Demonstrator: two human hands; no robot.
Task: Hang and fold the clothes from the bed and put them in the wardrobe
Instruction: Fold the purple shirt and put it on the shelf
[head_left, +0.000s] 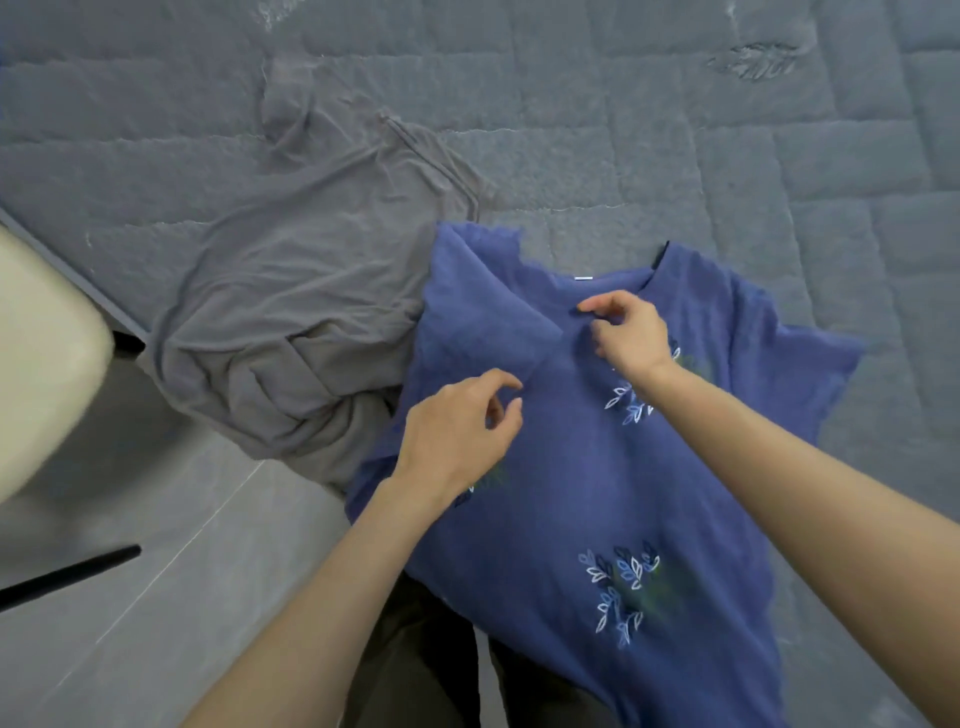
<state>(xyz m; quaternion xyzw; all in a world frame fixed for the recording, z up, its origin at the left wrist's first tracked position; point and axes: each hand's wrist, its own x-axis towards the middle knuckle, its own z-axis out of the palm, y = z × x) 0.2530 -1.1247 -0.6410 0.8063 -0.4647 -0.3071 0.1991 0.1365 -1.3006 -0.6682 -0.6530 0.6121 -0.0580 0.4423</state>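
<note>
— Nearest the lens are the person's two bare forearms, reaching forward and inward over the hem of the blue shirt (597, 467), which spills off the edge of the bed (675, 130). What might go wrong from here?

— The fold, most likely. One sleeve side is turned in over the chest, and that flap is tended only at its two corners. If a pinch lets go too soon, the thin cloth would probably flop open again. Further out, the hanging hem could drag the whole shirt toward the floor (156, 571). The folded side also overlaps the grey garment (291, 322), which might get gathered into the next fold.

— And the hands?

— The right hand (631, 332) nips a small bit of cloth between thumb and forefinger just below the neckline, with its other fingers curled under. The left hand (457, 431) sits at the flap's lower corner, thumb and forefinger curled close with a gap showing. Whether they hold any cloth cannot be told. Both hands are knuckles up and near each other, with the forearms fanning back and apart.

— The wardrobe?

— Not in view.
</note>
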